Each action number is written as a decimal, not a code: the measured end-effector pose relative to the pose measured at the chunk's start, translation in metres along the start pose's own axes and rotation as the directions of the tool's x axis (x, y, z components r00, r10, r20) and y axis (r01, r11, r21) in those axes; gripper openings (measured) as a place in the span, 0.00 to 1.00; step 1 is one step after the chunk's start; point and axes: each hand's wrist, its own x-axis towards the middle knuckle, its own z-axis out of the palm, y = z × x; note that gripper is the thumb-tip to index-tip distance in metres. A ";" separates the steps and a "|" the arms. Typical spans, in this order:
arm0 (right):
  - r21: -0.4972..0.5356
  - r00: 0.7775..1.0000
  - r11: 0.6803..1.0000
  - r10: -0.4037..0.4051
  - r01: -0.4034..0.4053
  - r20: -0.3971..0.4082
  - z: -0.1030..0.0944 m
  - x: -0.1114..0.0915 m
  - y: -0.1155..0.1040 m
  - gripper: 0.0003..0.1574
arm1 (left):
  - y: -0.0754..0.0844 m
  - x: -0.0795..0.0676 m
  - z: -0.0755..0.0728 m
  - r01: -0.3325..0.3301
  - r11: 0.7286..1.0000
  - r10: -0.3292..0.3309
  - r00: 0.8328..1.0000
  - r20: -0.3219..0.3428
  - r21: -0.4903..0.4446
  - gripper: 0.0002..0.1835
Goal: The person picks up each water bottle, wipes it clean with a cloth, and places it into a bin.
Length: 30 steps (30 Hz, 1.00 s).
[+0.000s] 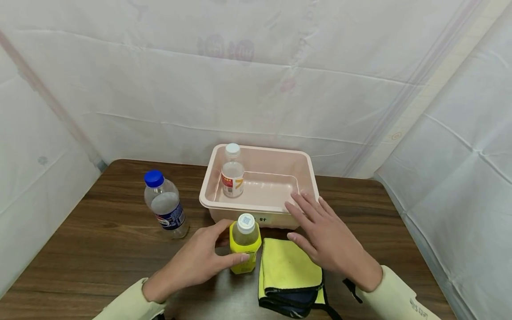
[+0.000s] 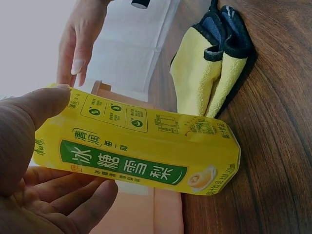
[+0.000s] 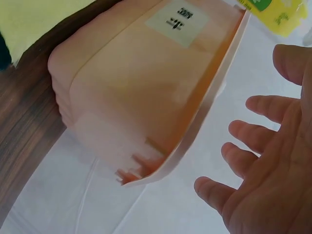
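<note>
"What's around the wooden desk point(image 1: 92, 249)?"
"White sheeting point(image 1: 180, 98). Yellow bottle point(image 1: 242, 249) at the pink tub's point(image 1: 276, 156) six o'clock, left grip point(image 1: 196, 255) clamped round it."
"Right grip point(image 1: 326, 238)?"
"Fingers apart, at five o'clock."

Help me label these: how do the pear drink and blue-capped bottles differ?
The pear drink bottle has a white cap, the blue-capped bottle a blue one. The pear drink bottle's sleeve covers most of it; the blue-capped bottle's label is a band. Both are capped.

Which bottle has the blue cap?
The clear bottle standing on the table, left of the pink bin. The red-labelled bottle in the bin and the yellow bottle are white-capped.
</note>
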 end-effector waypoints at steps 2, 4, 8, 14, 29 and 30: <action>-0.008 1.000 1.000 -0.020 0.020 0.000 0.000 -0.001 -0.003 0.41 | -0.001 0.000 0.000 -0.002 1.000 0.002 1.000 0.000 0.002 0.37; -0.024 0.999 0.999 -0.041 0.041 -0.001 -0.001 -0.002 -0.006 0.41 | -0.001 0.001 -0.001 -0.004 1.000 0.004 1.000 0.002 0.002 0.37; -0.056 0.997 0.995 -0.078 0.077 -0.005 0.000 -0.005 -0.009 0.41 | -0.001 0.002 -0.001 -0.010 1.000 0.010 1.000 0.009 -0.001 0.37; -0.059 0.993 0.992 -0.109 0.111 0.039 -0.002 -0.007 -0.014 0.40 | -0.001 0.002 -0.001 -0.010 1.000 0.011 1.000 0.015 -0.007 0.37; 0.030 0.978 0.984 -0.180 0.178 0.108 0.008 -0.015 -0.019 0.38 | 0.001 0.001 -0.001 0.003 1.000 -0.002 1.000 0.029 -0.030 0.36; 0.052 0.976 0.983 -0.179 0.174 0.125 0.010 -0.014 -0.019 0.38 | 0.001 0.001 -0.001 0.006 0.999 -0.005 1.000 0.031 -0.032 0.36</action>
